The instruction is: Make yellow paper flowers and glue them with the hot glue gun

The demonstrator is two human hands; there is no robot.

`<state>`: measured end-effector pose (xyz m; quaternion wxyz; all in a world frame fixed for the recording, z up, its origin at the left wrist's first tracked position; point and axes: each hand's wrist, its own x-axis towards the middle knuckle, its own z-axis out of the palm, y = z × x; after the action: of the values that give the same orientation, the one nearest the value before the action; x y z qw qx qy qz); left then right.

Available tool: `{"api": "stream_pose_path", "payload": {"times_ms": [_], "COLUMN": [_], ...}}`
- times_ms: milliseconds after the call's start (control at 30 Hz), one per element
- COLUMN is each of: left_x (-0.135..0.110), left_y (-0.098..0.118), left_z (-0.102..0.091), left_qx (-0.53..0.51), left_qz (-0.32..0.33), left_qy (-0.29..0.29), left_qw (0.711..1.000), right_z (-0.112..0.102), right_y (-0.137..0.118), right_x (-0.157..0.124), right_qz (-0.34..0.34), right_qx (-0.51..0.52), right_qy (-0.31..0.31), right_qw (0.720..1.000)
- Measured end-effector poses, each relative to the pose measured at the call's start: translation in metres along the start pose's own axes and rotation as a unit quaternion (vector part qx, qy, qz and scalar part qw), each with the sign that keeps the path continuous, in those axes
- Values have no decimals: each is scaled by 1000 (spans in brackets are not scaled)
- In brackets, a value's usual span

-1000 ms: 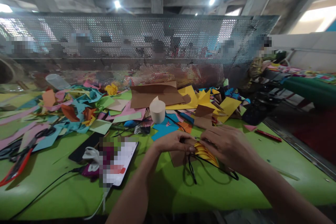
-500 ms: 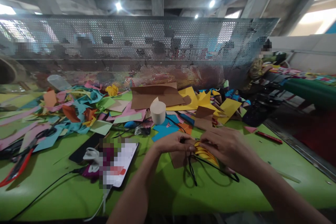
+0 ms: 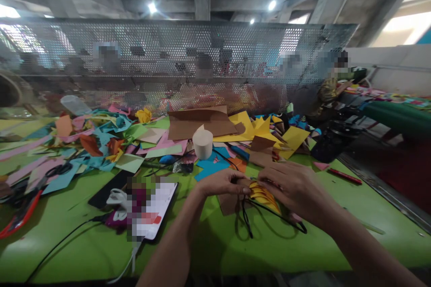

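Observation:
Both of my hands meet over a pleated yellow paper piece (image 3: 264, 196) backed by brown paper (image 3: 229, 202) on the green table (image 3: 84, 251). My left hand (image 3: 220, 182) pinches its left end with closed fingers. My right hand (image 3: 292, 188) covers its right side, fingers curled down on the folds. A thin black cord (image 3: 269, 219) loops on the table just below the paper and under my right hand.
A phone (image 3: 153, 208) with a cable lies left of my arms. A beige tape roll (image 3: 202, 143), brown card (image 3: 198, 123) and heaps of coloured paper scraps (image 3: 101, 139) fill the back. Scissors (image 3: 20, 210) lie far left, a red pen (image 3: 345, 176) at right. A perforated metal screen (image 3: 175, 63) stands behind.
My hands stay on the yellow paper; the fingers shift slightly along the folds. Nothing else on the table has moved.

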<state>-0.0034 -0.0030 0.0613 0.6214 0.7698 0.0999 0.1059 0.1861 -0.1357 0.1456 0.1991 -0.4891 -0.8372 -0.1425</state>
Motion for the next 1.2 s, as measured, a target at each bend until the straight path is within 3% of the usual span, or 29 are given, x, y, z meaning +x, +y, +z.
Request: {"api": "stream_pose_path", "payload": {"times_ms": [400,600,1000,1200], "left_x": [1,0,0,0], "left_y": [-3,-1,1,-3], "left_z": [0,0,0,0], "left_qx": [5,4,21,10], "left_qz": [10,7,6,4], "left_qy": [-14,-29,-22,-14], "left_qw": [1000,1000,1000,1000], "right_z": [3,5,4,0], "right_y": [-6,-6,0,-3], "right_x": [0,-1,1,3], "right_qz": [-39,-32,-5,-7], "right_qx": [-32,-22,31,41], "right_qy": [-15,-32,9,1], "right_qw": [999,999,999,999]}}
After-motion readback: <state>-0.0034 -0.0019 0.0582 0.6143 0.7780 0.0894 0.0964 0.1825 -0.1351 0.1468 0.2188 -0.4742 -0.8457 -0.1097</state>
